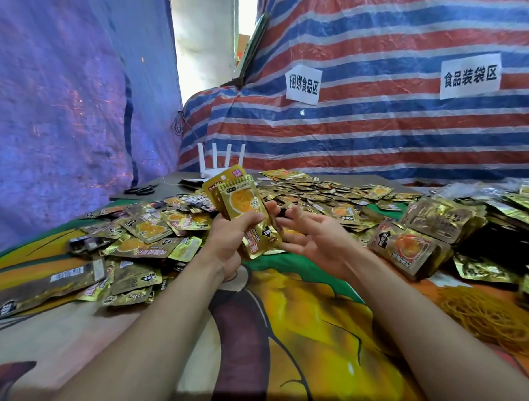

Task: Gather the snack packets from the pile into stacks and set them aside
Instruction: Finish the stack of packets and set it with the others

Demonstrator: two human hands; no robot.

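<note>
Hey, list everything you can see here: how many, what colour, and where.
held packets: a few, gold, above the table centre
loose snack packets: many, gold and dark, heaped across left and centre
stacked packets: several stacks, gold and brown, right side
rubber bands: a heap, tan, near right
scissors: one, black, far left of the table
router: one, white, four antennas, behind the pile
paper signs: two, white, on the striped tarp
striped tarp: one, red, blue and white, behind
blue tarp: one, blue, left
tablecloth: one, yellow, green and orange print, under everything
left hand: grips the held packets
right hand: open, beside them
</note>
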